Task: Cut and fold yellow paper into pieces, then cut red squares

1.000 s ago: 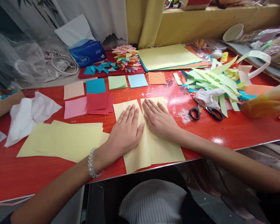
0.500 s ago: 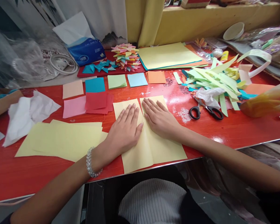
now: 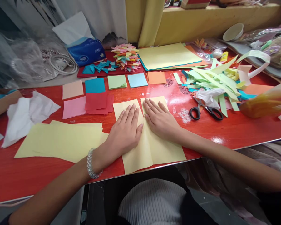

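Both palms lie flat on a pale yellow sheet of paper [image 3: 164, 153] that has a lengthwise crease down its middle and reaches the table's front edge. My left hand [image 3: 126, 129] presses on the left half, fingers stretched out, a clear beaded bracelet [image 3: 91, 163] on the wrist. On the right half rests my right hand [image 3: 160, 120], its fingers straight and pointing toward the crease. Neither hand grips anything. More yellow sheets [image 3: 61, 140] lie left of my left hand, partly behind its forearm. Black-handled scissors [image 3: 206, 110] are to the right of my right hand.
Small paper squares, among them red [image 3: 96, 101], pink [image 3: 74, 107] and orange [image 3: 156, 77], lie beyond the hands. A pile of paper strips [image 3: 213, 79] covers the back right. A folded-paper stack [image 3: 126, 57], large sheets [image 3: 170, 56] and a blue tissue pack [image 3: 86, 50] stand farther back.
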Motion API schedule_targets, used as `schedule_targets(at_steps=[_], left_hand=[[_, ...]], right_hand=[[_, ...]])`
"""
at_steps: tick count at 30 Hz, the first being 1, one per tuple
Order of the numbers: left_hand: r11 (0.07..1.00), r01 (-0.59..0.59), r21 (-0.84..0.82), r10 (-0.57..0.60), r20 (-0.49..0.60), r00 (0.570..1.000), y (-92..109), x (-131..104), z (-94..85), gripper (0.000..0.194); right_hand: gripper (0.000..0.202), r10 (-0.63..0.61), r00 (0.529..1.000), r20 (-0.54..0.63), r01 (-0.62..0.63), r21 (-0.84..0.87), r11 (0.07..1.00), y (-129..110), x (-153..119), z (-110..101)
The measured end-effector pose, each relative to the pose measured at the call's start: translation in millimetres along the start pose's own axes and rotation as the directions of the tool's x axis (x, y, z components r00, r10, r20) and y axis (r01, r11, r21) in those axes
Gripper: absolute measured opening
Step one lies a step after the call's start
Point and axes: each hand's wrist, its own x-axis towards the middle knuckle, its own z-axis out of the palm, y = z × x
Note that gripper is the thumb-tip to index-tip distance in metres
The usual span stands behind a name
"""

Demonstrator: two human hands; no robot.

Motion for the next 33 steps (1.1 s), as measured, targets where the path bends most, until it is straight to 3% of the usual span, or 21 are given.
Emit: schedule_targets(at_steps=[33], left_hand=[[1.0,0.019,-0.019,-0.019,-0.006,1.0,1.4,-0.8,-0.7,0.059]], right_hand=[[0.056,0.037,0.999,0.013,-0.037,-0.002,0.999,-0.8,-3.6,-2.6]])
